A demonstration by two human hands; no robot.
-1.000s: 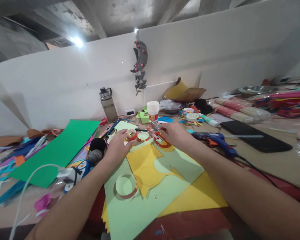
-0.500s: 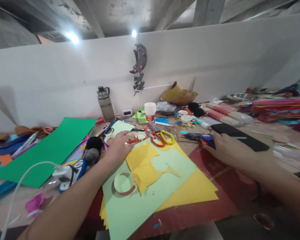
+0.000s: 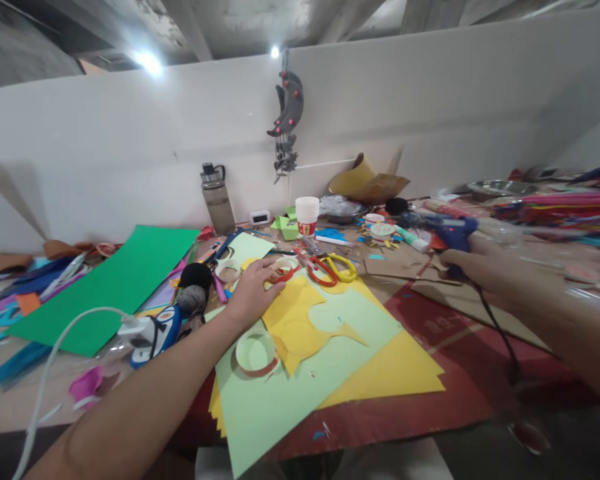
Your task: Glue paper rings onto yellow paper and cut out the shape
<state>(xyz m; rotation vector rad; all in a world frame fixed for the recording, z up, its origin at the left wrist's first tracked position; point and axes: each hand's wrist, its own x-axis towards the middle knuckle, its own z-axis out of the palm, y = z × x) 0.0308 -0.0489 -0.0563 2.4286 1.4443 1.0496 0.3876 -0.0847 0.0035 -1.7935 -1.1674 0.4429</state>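
My left hand (image 3: 257, 291) rests over the yellow paper, fingers curled and thumb at the near edge of a small red-and-white paper ring (image 3: 286, 269), which it appears to grip. Raised on the right, my right hand (image 3: 473, 260) is closed around the handle of a blue glue gun (image 3: 455, 233), blurred by motion, its dark cord trailing down. A cut yellow sheet (image 3: 300, 333) lies on a pale green sheet (image 3: 260, 420). On that, a larger paper ring (image 3: 256, 353) stands near the left edge. Beside the small ring are red-handled scissors (image 3: 323, 272) and yellow-handled scissors (image 3: 347, 268).
A green sheet (image 3: 105, 287), a blue-and-white power strip (image 3: 156, 337) with a white cable, and yarn balls (image 3: 194, 287) lie left. Behind stand a bottle (image 3: 217, 200) and stacked paper cups (image 3: 307, 215). A brown cardboard piece (image 3: 475, 313) and pipe cleaners (image 3: 555, 210) are at right.
My right hand has lifted the glue gun up and to the right, off the table. My left hand has stayed by the small ring. The view has shifted slightly.
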